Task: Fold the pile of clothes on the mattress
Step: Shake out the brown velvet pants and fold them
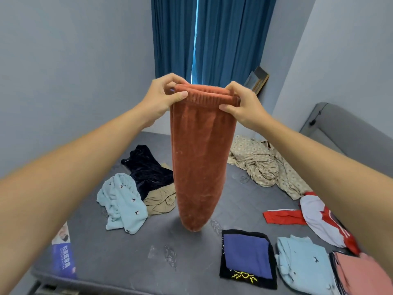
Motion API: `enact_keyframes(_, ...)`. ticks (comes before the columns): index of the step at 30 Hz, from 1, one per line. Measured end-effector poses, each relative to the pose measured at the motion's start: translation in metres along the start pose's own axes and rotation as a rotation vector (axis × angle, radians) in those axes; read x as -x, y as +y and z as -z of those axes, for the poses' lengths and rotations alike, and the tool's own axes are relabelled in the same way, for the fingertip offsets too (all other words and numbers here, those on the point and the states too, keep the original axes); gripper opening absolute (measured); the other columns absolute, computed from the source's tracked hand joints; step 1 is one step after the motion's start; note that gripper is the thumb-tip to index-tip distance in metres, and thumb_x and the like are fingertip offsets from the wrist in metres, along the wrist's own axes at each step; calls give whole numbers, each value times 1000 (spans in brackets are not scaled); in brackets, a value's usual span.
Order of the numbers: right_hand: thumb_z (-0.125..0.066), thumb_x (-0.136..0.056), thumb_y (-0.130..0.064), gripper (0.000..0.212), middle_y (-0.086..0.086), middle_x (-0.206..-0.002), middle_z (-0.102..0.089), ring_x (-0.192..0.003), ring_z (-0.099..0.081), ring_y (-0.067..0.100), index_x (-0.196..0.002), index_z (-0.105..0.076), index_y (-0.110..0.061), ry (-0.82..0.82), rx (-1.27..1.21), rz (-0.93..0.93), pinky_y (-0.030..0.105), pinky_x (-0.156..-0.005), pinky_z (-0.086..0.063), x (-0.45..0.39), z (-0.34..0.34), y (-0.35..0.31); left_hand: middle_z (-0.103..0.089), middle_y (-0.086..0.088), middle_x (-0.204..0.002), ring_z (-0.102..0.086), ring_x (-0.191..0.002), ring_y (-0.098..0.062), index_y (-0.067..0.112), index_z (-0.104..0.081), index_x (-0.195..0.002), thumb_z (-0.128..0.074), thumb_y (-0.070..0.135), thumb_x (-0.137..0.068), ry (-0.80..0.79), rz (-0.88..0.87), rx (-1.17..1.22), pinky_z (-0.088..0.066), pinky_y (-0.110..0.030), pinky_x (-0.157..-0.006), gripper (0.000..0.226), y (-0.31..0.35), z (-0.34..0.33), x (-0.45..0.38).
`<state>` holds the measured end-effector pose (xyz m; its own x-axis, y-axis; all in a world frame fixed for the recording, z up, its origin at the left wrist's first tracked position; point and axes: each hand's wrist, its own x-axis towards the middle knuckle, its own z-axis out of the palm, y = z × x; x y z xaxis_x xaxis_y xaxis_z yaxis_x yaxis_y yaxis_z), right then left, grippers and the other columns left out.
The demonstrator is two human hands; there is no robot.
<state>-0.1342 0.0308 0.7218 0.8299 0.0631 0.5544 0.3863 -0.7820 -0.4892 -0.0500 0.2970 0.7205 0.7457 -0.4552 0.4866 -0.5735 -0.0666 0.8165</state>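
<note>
I hold the rust-orange trousers up by the ribbed waistband, my left hand pinching one end, my right hand pinching the other, thumbs in front and fingers curled shut behind. They hang folded lengthwise, their lower end probably just touching the grey mattress. Left of the trousers lies the unfolded pile; right of them, nearer me, the folded stacks.

Nothing here reads clearly to me. The blue label on the mattress edge carries white characters, too blurred to make out.
</note>
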Motion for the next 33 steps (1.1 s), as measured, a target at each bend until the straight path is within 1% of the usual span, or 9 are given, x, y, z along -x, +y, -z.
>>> enact_keyframes(3, -76, -89, -21, 24, -5, -82, -59, -73, -49, 5, -90, -53, -13, 26, 36, 2, 27, -67, -42, 26, 1, -41, -75, -12, -105, -71, -93, -21, 17, -68, -112, -72, 22, -98, -24, -5, 1, -63, -37, -76, 15, 25, 17, 38)
enact_keyframes(5, -76, -89, -22, 24, -8, -79, -58, -72, -49, 5, -86, -53, -15, 33, 35, 3, 28, -67, -42, 43, 2, -66, -75, -11, -104, -71, -91, -20, 17, -68, -112, -70, 24, -99, -31, -6, 13, -61, -34, -73, 15, 41, 29, 62)
enact_keyframes(10, -75, -88, -25, 19, 3, -85, -66, -75, -55, 8, -89, -58, -17, 32, 20, -6, 33, -69, -46, 74, 2, -120, -74, -8, -97, -68, -79, -8, 17, -68, -109, -67, 22, -101, -10, 8, 37, -54, -23, -63, 9, 67, 47, 105)
enact_keyframes(14, -75, -88, -26, 19, 2, -89, -68, -78, -57, 6, -93, -60, -16, 29, 18, -40, 34, -73, -49, 86, -1, -131, -73, -1, -94, -67, -77, -7, 15, -68, -109, -66, 22, -101, -11, 19, 48, -51, -19, -61, 10, 70, 49, 118)
enact_keyframes(18, -76, -87, -25, 19, -8, -85, -63, -78, -56, 6, -93, -59, -17, 13, -28, -86, 32, -74, -47, 89, -17, -113, -72, -1, -94, -66, -77, -6, 15, -69, -108, -66, 21, -101, -16, 43, 51, -49, -14, -65, 10, 48, 41, 119)
enact_keyframes(21, -77, -86, -26, 21, -10, -83, -61, -77, -53, 7, -91, -58, -19, -9, -61, -131, 33, -73, -43, 86, -42, -79, -70, -1, -92, -62, -72, -2, 15, -68, -107, -65, 17, -101, -9, 88, 41, -46, -12, -63, 7, 12, 28, 111)
enact_keyframes(24, -76, -85, -26, 22, -6, -83, -60, -76, -51, 8, -89, -57, -17, -50, -100, -185, 32, -72, -42, 79, -74, -27, -69, -9, -99, -61, -80, -8, 15, -69, -108, -66, 17, -101, -22, 151, 12, -48, -16, -68, 8, -41, 9, 92)
enact_keyframes(28, -78, -85, -19, 19, -9, -82, -60, -75, -52, 4, -90, -59, -19, -120, -187, -256, 26, -70, -42, 65, -131, 68, -71, -2, -97, -62, -76, -1, 19, -70, -107, -66, 21, -101, -33, 267, -6, -47, -13, -66, 8, -138, -27, 61)
enact_keyframes(33, -76, -81, -30, 22, -12, -84, -67, -79, -59, 6, -94, -61, -21, -218, -230, -401, 30, -75, -47, 54, -236, 230, -74, 1, -104, -68, -96, -14, 21, -71, -108, -66, 21, -101, -63, 408, -76, -56, -30, -87, 9, -311, -89, 19)
